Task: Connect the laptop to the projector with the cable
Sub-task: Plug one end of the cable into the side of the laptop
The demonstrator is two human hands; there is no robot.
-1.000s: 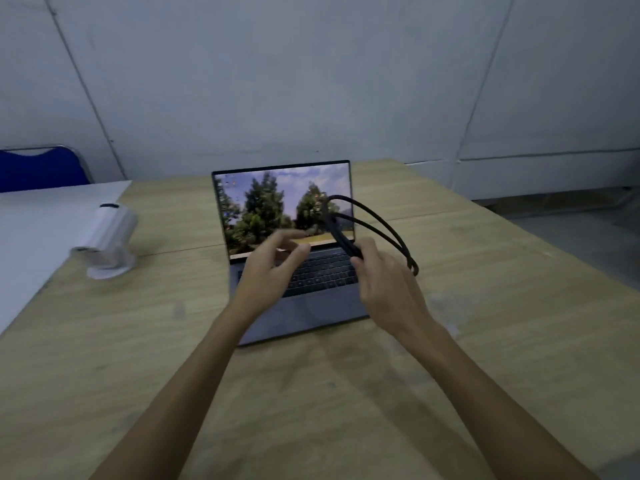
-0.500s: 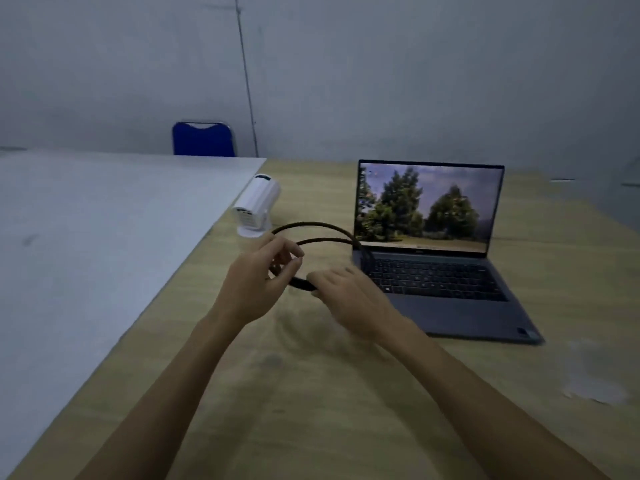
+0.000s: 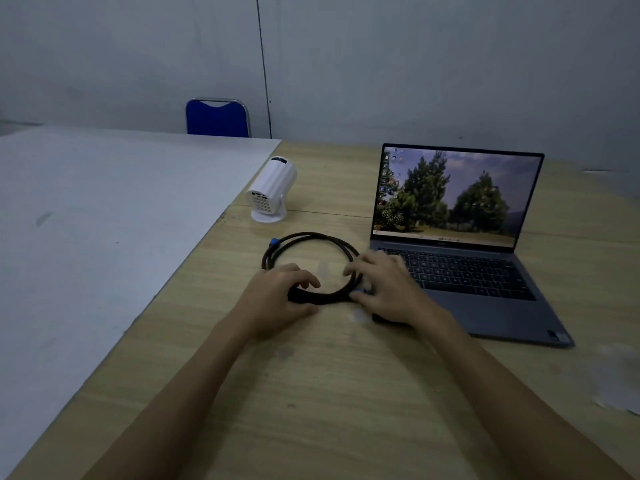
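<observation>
A coiled black cable (image 3: 313,239) with blue plug ends lies flat on the wooden table (image 3: 329,393), between the white projector (image 3: 272,188) and the open grey laptop (image 3: 460,237). My left hand (image 3: 277,299) grips the near side of the coil where the turns are bunched. My right hand (image 3: 388,289) rests at the coil's right side, fingers on the cable near a blue plug, beside the laptop's left edge. The projector stands on its round base with its vented back turned to me. The laptop's screen shows trees.
A large white board (image 3: 104,237) covers the table's left part, its edge running diagonally past the projector. A blue chair (image 3: 218,117) stands behind the table against the grey wall. A pale patch (image 3: 620,393) marks the wood at the right.
The coil was held up in the air in both hands; it has come down flat on the table left of the laptop. My view has swung left and closer.
</observation>
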